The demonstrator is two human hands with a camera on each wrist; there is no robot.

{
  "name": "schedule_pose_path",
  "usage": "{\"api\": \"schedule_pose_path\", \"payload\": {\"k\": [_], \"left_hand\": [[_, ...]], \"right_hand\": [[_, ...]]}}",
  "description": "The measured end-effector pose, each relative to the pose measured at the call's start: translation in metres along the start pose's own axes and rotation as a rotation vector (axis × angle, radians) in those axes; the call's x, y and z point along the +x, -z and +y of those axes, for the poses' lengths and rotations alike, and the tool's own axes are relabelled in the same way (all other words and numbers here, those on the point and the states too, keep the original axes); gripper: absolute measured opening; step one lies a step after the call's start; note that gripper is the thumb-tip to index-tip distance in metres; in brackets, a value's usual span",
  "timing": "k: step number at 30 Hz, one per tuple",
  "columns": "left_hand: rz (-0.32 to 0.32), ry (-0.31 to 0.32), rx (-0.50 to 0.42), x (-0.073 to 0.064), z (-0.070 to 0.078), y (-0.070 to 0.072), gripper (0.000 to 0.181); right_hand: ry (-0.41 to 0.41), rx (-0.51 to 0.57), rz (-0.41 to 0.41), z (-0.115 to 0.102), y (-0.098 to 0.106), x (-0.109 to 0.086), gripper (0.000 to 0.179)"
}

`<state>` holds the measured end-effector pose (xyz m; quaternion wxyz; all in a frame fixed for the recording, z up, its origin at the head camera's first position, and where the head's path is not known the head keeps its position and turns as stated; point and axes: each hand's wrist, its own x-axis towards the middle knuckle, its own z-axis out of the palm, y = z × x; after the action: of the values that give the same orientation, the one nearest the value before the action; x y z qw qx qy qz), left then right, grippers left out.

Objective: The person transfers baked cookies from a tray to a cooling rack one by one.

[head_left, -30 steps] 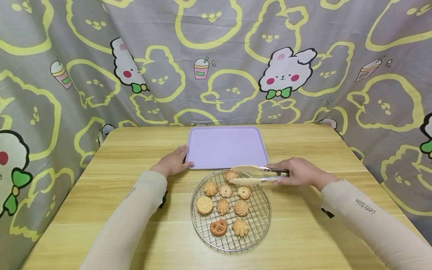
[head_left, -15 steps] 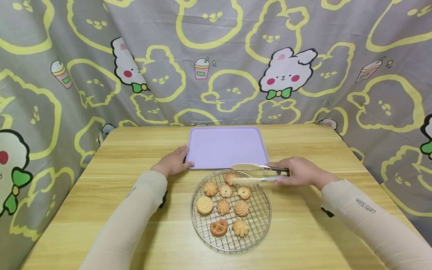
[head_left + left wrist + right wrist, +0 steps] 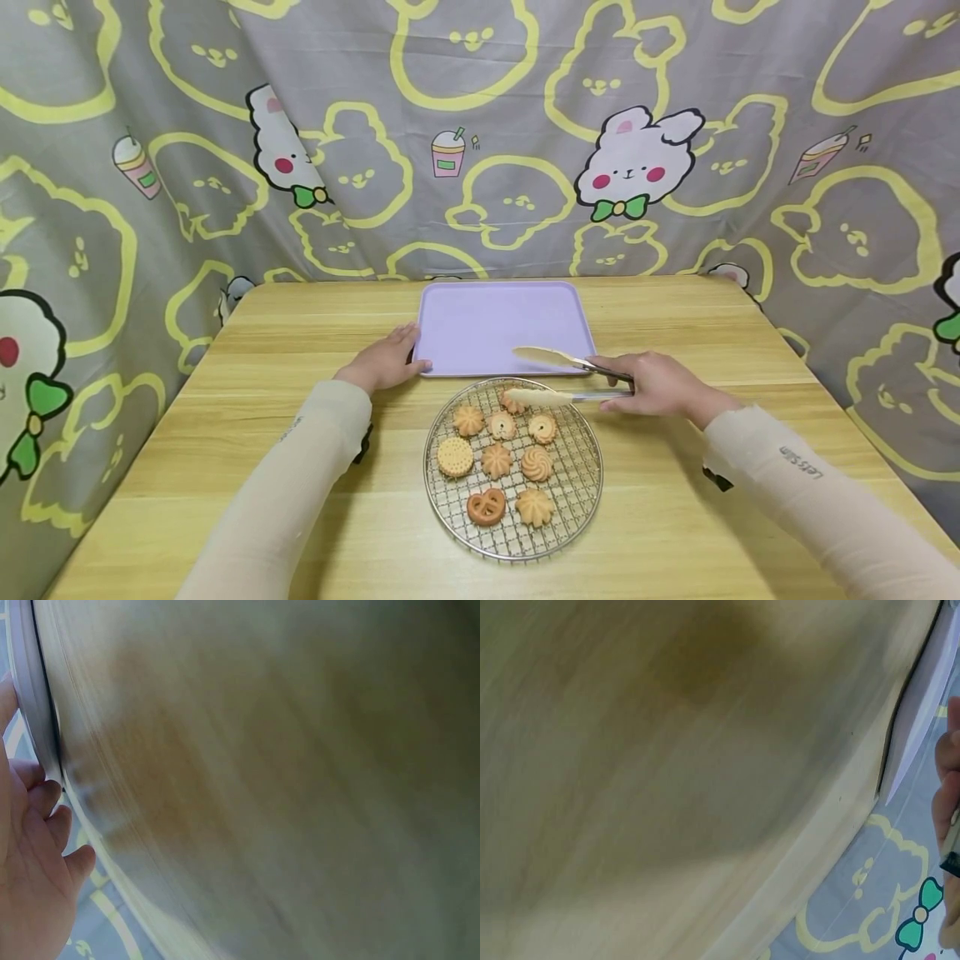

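My right hand point(image 3: 660, 383) grips a pair of tongs point(image 3: 543, 398) with pale tips, their arms spread apart. The near arm passes over a flower-shaped cookie point(image 3: 512, 407) at the far side of the round wire rack point(image 3: 577, 500), partly hiding it. The far arm hangs over the front edge of a lilac tray point(image 3: 495, 321). At that tray's front left corner, my left hand point(image 3: 382, 358) holds the rim, thumb at the front and fingers along the side. In the left wrist view, fingers point(image 3: 46, 796) curl beside the tray edge.
Several other cookies lie on the rack, among them a pretzel-shaped one point(image 3: 486, 506), a round dotted one point(image 3: 454, 457) and a swirled one point(image 3: 536, 463). A wooden table point(image 3: 247, 400) carries rack and tray. Behind it hangs a patterned grey curtain point(image 3: 510, 75).
The tongs have spread wider. Their far arm has risen over the tray's front edge, and my right hand has shifted slightly left. The left hand, tray and rack stay put.
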<state>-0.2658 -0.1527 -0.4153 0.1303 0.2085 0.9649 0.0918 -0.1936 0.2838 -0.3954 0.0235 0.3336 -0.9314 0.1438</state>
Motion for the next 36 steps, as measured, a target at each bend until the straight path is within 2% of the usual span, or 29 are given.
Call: {"api": "schedule_pose_path", "payload": {"k": [9, 18, 25, 36], "left_hand": [[-0.007, 0.005, 0.010, 0.001, 0.000, -0.001, 0.082], [-0.006, 0.007, 0.002, 0.001, 0.000, -0.001, 0.081], [-0.004, 0.007, -0.006, 0.001, -0.001, -0.002, 0.082], [-0.005, 0.006, -0.009, -0.001, 0.001, -0.001, 0.081]], "right_hand": [[-0.078, 0.017, -0.012, -0.003, -0.008, 0.005, 0.081], [-0.076, 0.017, 0.004, -0.002, -0.004, 0.007, 0.084], [-0.155, 0.054, 0.011, -0.002, -0.001, 0.009, 0.085], [-0.271, 0.093, 0.065, 0.000, -0.003, 0.016, 0.088]]}}
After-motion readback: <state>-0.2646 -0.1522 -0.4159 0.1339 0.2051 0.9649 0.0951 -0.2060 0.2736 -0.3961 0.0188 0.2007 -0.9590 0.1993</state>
